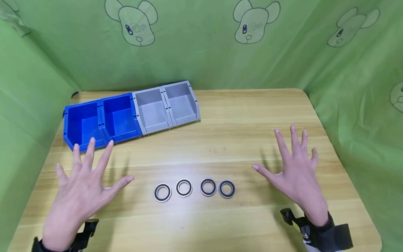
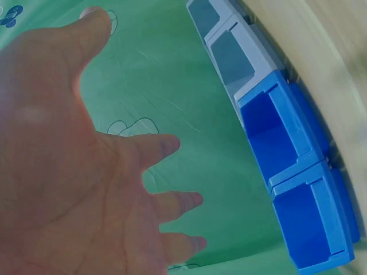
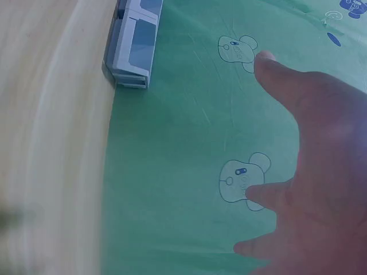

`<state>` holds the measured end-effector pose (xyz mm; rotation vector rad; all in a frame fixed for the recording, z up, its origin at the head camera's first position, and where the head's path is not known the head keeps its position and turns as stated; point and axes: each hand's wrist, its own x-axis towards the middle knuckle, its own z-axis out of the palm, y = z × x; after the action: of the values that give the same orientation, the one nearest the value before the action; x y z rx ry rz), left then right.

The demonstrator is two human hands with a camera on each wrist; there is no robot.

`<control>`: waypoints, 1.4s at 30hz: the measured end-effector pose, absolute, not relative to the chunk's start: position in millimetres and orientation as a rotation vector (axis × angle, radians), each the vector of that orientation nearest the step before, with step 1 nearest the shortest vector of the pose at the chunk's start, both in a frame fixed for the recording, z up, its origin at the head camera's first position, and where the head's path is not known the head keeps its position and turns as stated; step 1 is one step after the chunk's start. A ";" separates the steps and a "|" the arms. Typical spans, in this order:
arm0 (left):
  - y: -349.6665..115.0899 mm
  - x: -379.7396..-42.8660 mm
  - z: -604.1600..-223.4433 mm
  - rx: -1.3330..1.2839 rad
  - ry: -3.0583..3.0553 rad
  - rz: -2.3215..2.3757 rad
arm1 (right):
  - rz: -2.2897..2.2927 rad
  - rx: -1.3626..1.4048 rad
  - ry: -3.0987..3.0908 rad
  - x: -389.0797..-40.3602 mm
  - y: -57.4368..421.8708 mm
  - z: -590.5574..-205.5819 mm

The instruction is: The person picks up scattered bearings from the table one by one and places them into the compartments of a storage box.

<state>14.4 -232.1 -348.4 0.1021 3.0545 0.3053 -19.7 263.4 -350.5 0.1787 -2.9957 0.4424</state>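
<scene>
Several ring-shaped ball bearings [image 1: 169, 193], with dark seals and bright metal rims, lie flat in a loose row on the wooden table. Left of that row my left hand [image 1: 82, 189] hovers with fingers spread, holding nothing. Its fingertips overlap the front edge of the blue bins [image 1: 121, 120] in the head view. My right hand [image 1: 297, 176] is raised to the right of the bearings, its fingers also spread and its palm bare. Both wrist views show an outstretched palm, the left one [image 2: 57, 149] and the right one [image 3: 327, 172], with no object against it.
Two blue bins and two grey bins [image 1: 153, 110] stand joined in a slanted row at the table's back left. Green curtain [image 1: 201, 52] with printed bear heads encloses the back and sides. Black camera straps [image 1: 330, 232] circle both wrists.
</scene>
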 end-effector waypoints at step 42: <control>-368.6 -139.7 -414.2 -0.418 3.005 0.544 | 0.631 0.221 -2.985 -11.2 245.8 -362.6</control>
<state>-139.7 -368.6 -414.2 -0.4177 3.0051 0.5442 -11.2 245.8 -362.6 0.2212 -2.9848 0.6314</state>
